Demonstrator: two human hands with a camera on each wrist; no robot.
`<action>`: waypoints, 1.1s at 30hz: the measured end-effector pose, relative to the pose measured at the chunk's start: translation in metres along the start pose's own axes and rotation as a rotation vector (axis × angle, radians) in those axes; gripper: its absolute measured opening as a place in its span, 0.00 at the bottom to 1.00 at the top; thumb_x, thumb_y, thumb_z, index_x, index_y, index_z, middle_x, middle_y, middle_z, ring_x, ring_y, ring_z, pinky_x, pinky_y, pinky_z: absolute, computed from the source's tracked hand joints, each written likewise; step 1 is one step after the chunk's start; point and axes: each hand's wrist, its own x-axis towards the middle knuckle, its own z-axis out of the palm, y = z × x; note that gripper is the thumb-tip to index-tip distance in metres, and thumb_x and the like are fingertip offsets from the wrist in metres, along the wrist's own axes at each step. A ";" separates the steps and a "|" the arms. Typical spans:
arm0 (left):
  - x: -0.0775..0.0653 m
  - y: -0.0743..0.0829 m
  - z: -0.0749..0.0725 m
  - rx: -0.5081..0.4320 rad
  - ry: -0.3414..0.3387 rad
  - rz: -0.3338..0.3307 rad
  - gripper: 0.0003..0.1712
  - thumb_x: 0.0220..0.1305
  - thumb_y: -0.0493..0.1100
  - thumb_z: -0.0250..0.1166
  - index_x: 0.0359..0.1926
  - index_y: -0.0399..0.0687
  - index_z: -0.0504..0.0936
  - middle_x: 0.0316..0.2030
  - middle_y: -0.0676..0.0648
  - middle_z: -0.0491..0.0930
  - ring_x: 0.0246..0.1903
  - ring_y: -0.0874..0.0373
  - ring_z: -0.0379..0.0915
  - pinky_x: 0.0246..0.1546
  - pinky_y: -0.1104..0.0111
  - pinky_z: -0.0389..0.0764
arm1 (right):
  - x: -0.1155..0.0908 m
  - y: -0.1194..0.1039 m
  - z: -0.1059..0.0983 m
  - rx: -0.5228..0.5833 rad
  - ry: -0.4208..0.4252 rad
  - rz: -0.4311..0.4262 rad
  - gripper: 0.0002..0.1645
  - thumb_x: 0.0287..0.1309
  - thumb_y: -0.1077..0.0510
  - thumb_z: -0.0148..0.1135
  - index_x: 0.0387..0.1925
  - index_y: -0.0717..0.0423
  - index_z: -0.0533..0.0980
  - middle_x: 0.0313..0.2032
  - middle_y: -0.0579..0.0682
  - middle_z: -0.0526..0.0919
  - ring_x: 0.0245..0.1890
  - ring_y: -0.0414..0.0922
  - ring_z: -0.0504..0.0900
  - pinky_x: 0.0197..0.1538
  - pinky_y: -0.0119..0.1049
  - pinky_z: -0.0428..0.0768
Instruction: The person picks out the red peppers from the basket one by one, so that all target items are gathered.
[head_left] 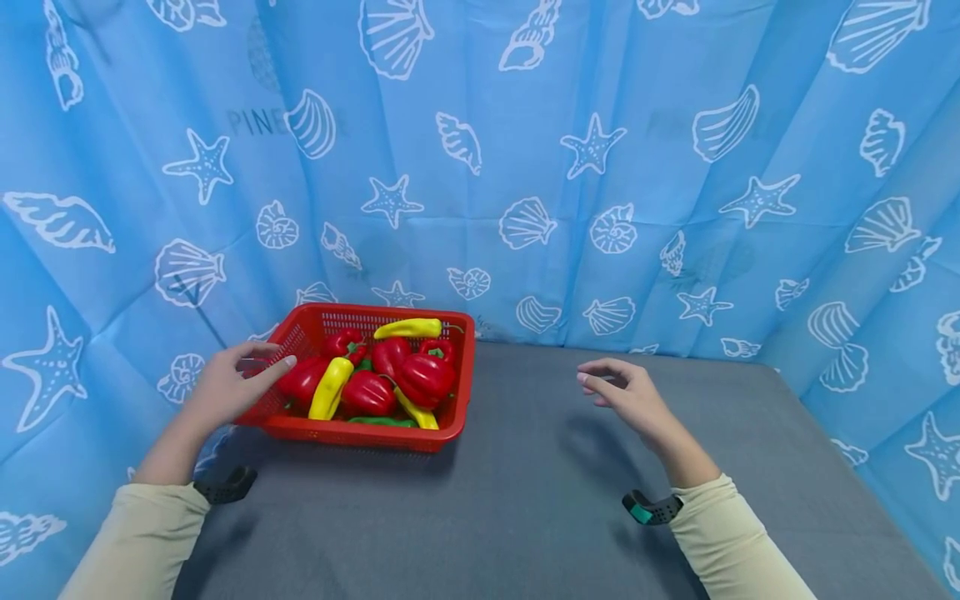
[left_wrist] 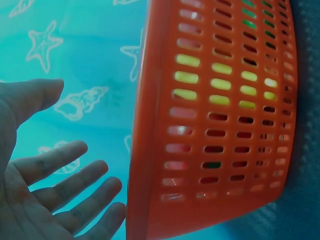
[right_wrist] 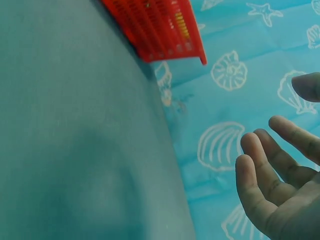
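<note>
A red plastic basket (head_left: 360,433) with slotted walls stands on the table, left of the middle. In it lie several red bell peppers (head_left: 427,380), long yellow peppers (head_left: 330,388) and a green one (head_left: 384,422), partly covered by the others. My left hand (head_left: 225,387) is at the basket's left end, fingers spread and loosely bent. In the left wrist view its fingertips come close to the basket rim (left_wrist: 142,125); contact cannot be told. To the right of the basket, my right hand (head_left: 628,398) hovers above the table with relaxed fingers and holds nothing.
A grey cloth covers the table (head_left: 510,500). Behind and at both sides hangs a blue curtain (head_left: 480,192) printed with white shells and starfish. Dark bands (head_left: 225,486) sit at both wrists.
</note>
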 end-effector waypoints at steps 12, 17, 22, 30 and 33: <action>0.007 -0.007 -0.006 -0.022 0.016 -0.076 0.54 0.67 0.68 0.69 0.77 0.34 0.62 0.72 0.26 0.65 0.68 0.25 0.65 0.48 0.44 0.90 | 0.025 -0.011 0.038 0.170 -0.077 0.065 0.30 0.75 0.44 0.63 0.67 0.61 0.76 0.62 0.61 0.80 0.57 0.51 0.86 0.62 0.50 0.87; 0.013 -0.007 -0.010 -0.054 0.019 -0.085 0.56 0.65 0.69 0.70 0.77 0.35 0.62 0.73 0.27 0.65 0.68 0.25 0.65 0.50 0.43 0.89 | 0.033 -0.016 0.055 0.225 -0.096 0.082 0.30 0.75 0.46 0.64 0.67 0.60 0.76 0.62 0.59 0.81 0.59 0.55 0.84 0.64 0.52 0.85; 0.023 -0.008 -0.013 -0.056 0.000 -0.101 0.52 0.70 0.67 0.67 0.77 0.33 0.62 0.72 0.25 0.66 0.68 0.25 0.65 0.51 0.44 0.89 | 0.039 -0.021 0.073 0.284 -0.106 0.117 0.28 0.74 0.47 0.65 0.66 0.59 0.77 0.61 0.58 0.82 0.60 0.55 0.84 0.66 0.56 0.83; 0.034 -0.023 -0.021 -0.077 -0.078 -0.151 0.52 0.78 0.66 0.56 0.79 0.27 0.55 0.73 0.21 0.60 0.69 0.24 0.60 0.59 0.38 0.83 | 0.047 -0.028 0.104 0.400 -0.121 0.158 0.27 0.72 0.49 0.67 0.66 0.57 0.77 0.63 0.61 0.81 0.64 0.60 0.82 0.67 0.58 0.82; 0.037 -0.030 -0.024 -0.086 -0.096 -0.178 0.51 0.78 0.65 0.55 0.79 0.26 0.54 0.73 0.21 0.59 0.70 0.24 0.59 0.62 0.34 0.79 | 0.050 -0.031 0.114 0.436 -0.115 0.177 0.26 0.72 0.50 0.67 0.65 0.56 0.78 0.64 0.62 0.80 0.64 0.61 0.81 0.66 0.57 0.83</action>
